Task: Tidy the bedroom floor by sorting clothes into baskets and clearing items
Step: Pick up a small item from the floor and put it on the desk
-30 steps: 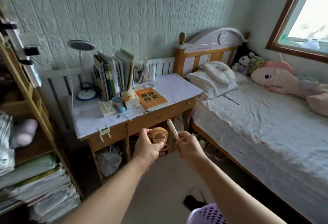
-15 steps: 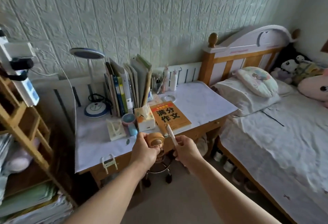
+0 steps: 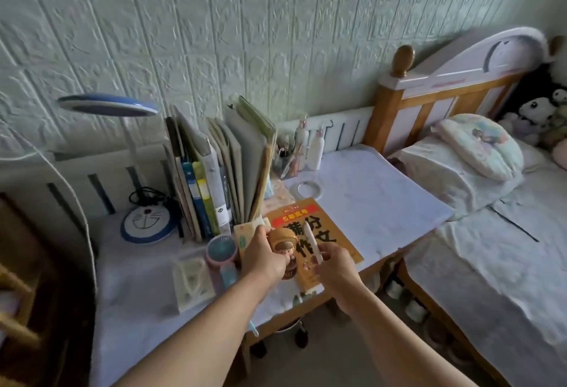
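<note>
Left hand [image 3: 263, 259] wraps a small rigid figurine [image 3: 283, 244]; right hand [image 3: 334, 267] pinches a light white pen [image 3: 313, 242], both above the orange book [image 3: 313, 241] on the tabletop [image 3: 377, 193]. The figurine appears hard, possibly breakable; grip its body.

desk's right half [image 3: 377, 199] lies bare; books [image 3: 214, 178] and, probably, a fan [image 3: 222, 250] crowd the left.

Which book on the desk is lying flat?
The orange book, under the hands. It lies flat with its cover up; the other books stand upright beside the lamp.
</note>
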`<state>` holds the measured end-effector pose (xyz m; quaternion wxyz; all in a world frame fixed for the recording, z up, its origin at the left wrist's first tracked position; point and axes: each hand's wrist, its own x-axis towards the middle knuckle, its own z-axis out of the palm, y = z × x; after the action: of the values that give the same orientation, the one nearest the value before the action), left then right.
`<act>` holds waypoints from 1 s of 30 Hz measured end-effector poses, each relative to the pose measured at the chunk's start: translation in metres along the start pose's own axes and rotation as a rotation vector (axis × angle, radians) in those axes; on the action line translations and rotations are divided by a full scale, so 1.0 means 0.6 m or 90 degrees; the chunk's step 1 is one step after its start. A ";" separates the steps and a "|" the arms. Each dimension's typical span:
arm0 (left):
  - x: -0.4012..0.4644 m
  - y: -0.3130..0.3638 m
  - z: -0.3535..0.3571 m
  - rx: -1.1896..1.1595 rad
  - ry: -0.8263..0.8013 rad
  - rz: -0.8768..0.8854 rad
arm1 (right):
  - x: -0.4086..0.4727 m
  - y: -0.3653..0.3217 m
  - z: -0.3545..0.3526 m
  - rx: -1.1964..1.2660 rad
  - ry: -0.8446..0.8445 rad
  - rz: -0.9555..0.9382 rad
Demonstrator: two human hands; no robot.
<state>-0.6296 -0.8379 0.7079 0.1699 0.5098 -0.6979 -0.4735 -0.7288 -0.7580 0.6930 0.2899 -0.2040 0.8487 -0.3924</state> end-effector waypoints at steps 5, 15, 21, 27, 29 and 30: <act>0.088 0.028 0.057 -0.004 -0.024 -0.005 | 0.088 -0.002 -0.015 -0.030 0.031 0.034; 0.235 0.029 0.145 0.076 0.016 -0.054 | 0.261 0.037 0.011 -0.013 -0.038 0.095; 0.290 0.017 0.183 0.120 0.089 -0.074 | 0.323 0.050 0.036 -0.051 -0.049 0.086; 0.303 0.000 0.196 0.160 0.097 -0.086 | 0.333 0.054 0.056 -0.134 -0.035 0.051; 0.301 -0.001 0.197 0.159 0.094 -0.077 | 0.330 0.053 0.056 -0.152 -0.036 0.044; 0.300 0.000 0.196 0.159 0.091 -0.070 | 0.328 0.053 0.054 -0.152 -0.036 0.048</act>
<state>-0.7903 -0.9374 0.6057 0.1284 0.5968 -0.7086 -0.3539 -0.8585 -0.8692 0.5857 0.3022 -0.2160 0.8879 -0.2715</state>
